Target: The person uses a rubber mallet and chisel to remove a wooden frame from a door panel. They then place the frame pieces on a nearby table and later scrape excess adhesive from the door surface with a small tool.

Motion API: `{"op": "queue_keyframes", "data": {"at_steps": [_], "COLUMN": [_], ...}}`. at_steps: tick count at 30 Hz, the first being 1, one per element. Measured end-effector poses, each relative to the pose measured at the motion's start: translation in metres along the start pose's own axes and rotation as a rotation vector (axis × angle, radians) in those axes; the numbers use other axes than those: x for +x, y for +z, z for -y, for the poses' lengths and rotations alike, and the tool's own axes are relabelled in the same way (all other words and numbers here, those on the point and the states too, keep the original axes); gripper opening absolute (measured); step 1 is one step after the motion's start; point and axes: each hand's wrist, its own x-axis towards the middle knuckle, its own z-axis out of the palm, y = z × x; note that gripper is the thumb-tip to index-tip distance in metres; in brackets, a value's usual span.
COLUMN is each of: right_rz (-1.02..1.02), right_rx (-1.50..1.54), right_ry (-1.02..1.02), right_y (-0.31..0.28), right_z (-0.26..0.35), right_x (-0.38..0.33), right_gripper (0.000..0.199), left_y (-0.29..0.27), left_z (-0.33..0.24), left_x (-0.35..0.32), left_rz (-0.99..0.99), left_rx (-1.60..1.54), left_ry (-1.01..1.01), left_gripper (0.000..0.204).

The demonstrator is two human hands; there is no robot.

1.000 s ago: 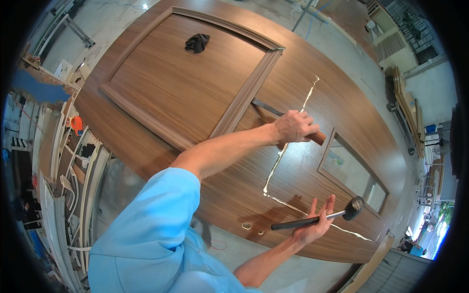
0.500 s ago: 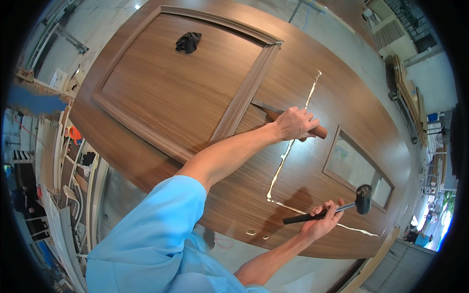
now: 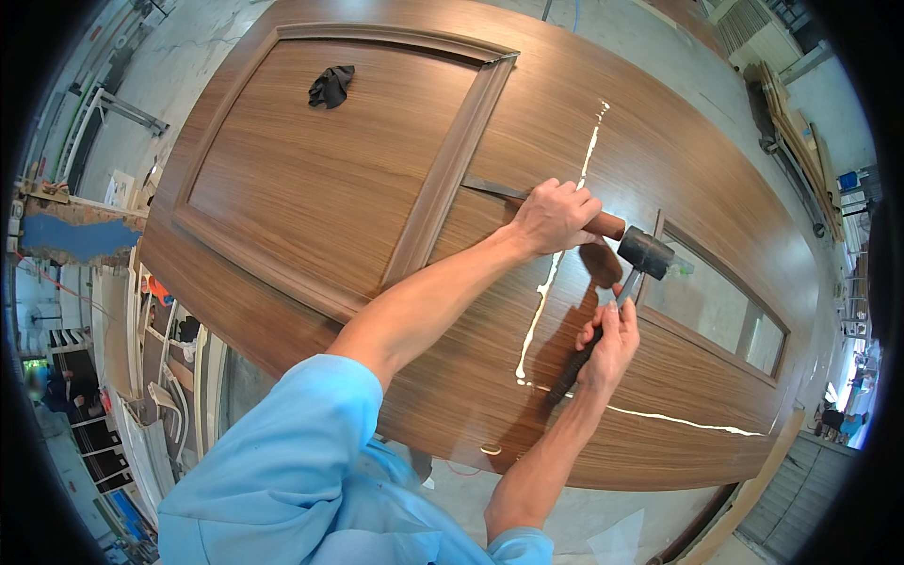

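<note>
My left hand point(image 3: 556, 218) is closed around the wooden handle of a chisel point(image 3: 605, 224). The flat blade's tip rests against the foot of the raised moulding point(image 3: 450, 174) on a brown wood-grain door point(image 3: 527, 122). My right hand point(image 3: 610, 348) grips the black handle of a mallet point(image 3: 646, 252), whose black head is right at the chisel's butt end; whether they touch I cannot tell. A broken cream-coloured line point(image 3: 539, 306) of what looks like glue crosses the door under my left hand and bends off to the right.
A crumpled black cloth point(image 3: 330, 87) lies on the framed panel. At the right, the door has a framed rectangular opening point(image 3: 720, 301). Curved strips and scraps point(image 3: 168, 405) stand left of the door, and long boards point(image 3: 799, 141) lean at the far right.
The mallet has swung up and left, from the lower right to the chisel's handle end. My left hand keeps the chisel against the moulding. The view has shifted slightly.
</note>
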Motion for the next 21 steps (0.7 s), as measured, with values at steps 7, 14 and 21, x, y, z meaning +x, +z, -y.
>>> {"op": "queue_keyframes", "data": {"at_steps": [7, 14, 21], "right_rz": [-0.006, -0.417, 0.058], "right_rx": [0.114, 0.330, 0.026], "right_ry": [0.009, -0.297, 0.149], "right_y": [0.003, -0.023, -0.011], "right_z": [0.000, 0.027, 0.023], "right_x": [-0.003, 0.010, 0.010], "right_gripper": [0.032, 0.032, 0.031], "left_y": [-0.002, -0.004, -0.002], "left_z": [-0.001, -0.001, 0.000], "left_x": [0.002, 0.003, 0.003], "left_rz": [-0.007, -0.021, -0.011], "left_rx": [0.014, 0.014, 0.006], "left_ry": [-0.024, -0.036, -0.068], "left_gripper": [0.045, 0.047, 0.047]}}
